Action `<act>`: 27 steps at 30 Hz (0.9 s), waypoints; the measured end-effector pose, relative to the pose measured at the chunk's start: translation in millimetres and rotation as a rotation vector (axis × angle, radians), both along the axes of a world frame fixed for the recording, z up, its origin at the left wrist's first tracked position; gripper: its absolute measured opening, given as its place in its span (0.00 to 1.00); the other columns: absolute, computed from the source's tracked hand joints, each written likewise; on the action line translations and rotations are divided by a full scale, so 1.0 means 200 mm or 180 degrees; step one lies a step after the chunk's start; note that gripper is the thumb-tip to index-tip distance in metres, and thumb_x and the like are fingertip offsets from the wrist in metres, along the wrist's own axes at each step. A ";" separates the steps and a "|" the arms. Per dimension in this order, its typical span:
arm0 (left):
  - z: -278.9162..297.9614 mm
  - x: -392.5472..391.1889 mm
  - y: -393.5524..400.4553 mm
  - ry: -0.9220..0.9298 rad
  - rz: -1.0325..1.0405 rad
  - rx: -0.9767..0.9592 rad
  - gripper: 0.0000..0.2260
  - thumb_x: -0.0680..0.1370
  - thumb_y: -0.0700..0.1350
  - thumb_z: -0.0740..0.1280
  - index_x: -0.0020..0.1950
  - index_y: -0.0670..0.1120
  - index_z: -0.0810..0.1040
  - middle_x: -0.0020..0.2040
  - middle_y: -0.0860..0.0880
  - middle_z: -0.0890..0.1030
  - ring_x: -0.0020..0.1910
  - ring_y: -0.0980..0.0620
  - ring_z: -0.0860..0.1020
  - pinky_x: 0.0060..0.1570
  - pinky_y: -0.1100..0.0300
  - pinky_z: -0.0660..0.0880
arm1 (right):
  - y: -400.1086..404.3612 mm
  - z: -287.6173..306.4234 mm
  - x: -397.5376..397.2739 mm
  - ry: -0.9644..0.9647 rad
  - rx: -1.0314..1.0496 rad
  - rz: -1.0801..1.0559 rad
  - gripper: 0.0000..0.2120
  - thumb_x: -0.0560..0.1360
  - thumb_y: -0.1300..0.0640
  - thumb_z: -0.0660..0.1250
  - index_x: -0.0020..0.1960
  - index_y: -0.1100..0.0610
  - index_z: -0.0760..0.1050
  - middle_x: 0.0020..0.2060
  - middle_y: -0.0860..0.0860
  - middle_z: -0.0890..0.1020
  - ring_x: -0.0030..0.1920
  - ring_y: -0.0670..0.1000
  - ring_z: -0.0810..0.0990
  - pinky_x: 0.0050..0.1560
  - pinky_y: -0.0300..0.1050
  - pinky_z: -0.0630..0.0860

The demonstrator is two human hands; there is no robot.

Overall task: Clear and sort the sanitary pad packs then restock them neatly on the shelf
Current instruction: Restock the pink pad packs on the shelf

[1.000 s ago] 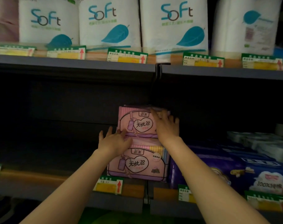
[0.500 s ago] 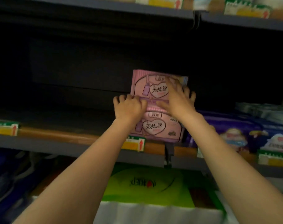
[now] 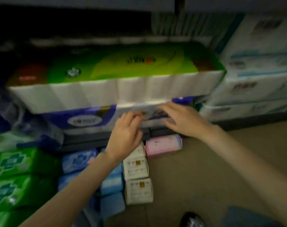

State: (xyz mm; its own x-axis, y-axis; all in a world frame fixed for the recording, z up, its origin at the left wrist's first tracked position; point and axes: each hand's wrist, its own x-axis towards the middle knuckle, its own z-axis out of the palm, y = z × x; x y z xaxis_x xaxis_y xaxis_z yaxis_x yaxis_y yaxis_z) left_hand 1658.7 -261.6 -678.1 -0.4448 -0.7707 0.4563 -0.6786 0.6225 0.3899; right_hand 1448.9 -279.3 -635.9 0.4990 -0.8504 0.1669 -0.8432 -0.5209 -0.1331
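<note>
Head view looks down at the floor (image 3: pixel 205 169), where many pad packs wait: green packs (image 3: pixel 16 163) at left, blue packs (image 3: pixel 78 159) beside them, white packs (image 3: pixel 136 167) in a row, one pink pack (image 3: pixel 163 145) farther off. Restocking seems far from finished. Left hand (image 3: pixel 125 136) and right hand (image 3: pixel 182 119) hover with loosely spread fingers, holding nothing, above these packs. No bins show; a bottom shelf (image 3: pixel 90 140) carries big tissue bundles (image 3: pixel 116 74).

Motion blur smears everything; my left hand (image 3: pixel 125 136) hides part of a white pack (image 3: pixel 137 152); green packs (image 3: pixel 16 163) cut off left.
</note>
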 end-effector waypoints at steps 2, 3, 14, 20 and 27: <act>-0.24 -0.02 0.08 -0.0322 -0.0016 0.0456 0.16 0.69 0.42 0.57 0.55 0.43 0.75 0.51 0.43 0.78 0.48 0.47 0.72 0.45 0.53 0.72 | 0.05 -0.28 -0.04 0.0446 0.0862 -0.0180 0.23 0.78 0.53 0.62 0.71 0.56 0.65 0.66 0.52 0.70 0.64 0.53 0.72 0.56 0.47 0.73; -0.33 -0.03 0.11 -0.0429 0.0009 0.0696 0.18 0.69 0.43 0.56 0.55 0.43 0.77 0.51 0.44 0.79 0.48 0.47 0.73 0.44 0.53 0.74 | 0.07 -0.40 -0.04 0.0587 0.1207 -0.0277 0.23 0.78 0.53 0.61 0.72 0.56 0.63 0.68 0.52 0.68 0.66 0.53 0.69 0.59 0.48 0.71; -0.70 -0.12 0.05 -0.1960 0.0463 0.2009 0.24 0.78 0.43 0.59 0.74 0.46 0.58 0.74 0.46 0.60 0.72 0.46 0.58 0.69 0.53 0.58 | 0.05 -1.22 -0.04 0.0727 0.1945 -0.0972 0.41 0.74 0.64 0.66 0.77 0.50 0.45 0.76 0.55 0.48 0.70 0.59 0.59 0.69 0.55 0.61; -0.83 -0.16 0.07 -0.1945 0.0532 0.2203 0.24 0.79 0.43 0.59 0.75 0.46 0.59 0.74 0.47 0.61 0.71 0.46 0.60 0.68 0.51 0.59 | 0.00 -1.30 -0.04 0.0927 0.1588 -0.1091 0.42 0.75 0.67 0.64 0.77 0.50 0.42 0.74 0.61 0.51 0.71 0.63 0.56 0.65 0.56 0.67; -0.82 -0.19 0.07 -0.1229 0.0409 0.2786 0.33 0.75 0.45 0.67 0.76 0.46 0.54 0.74 0.45 0.60 0.72 0.44 0.60 0.69 0.50 0.62 | -0.03 -1.10 -0.16 0.1048 0.2156 -0.0782 0.40 0.69 0.54 0.74 0.74 0.52 0.56 0.65 0.56 0.71 0.63 0.57 0.70 0.62 0.52 0.69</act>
State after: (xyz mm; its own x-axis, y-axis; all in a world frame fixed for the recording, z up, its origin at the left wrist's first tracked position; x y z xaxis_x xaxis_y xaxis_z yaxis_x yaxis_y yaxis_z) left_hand 1620.7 -247.9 -842.4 -0.3323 -0.8217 -0.4630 -0.8999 0.1293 0.4164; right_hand 1417.5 -285.2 -856.4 0.2175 -0.8064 -0.5500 -0.9747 -0.2096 -0.0782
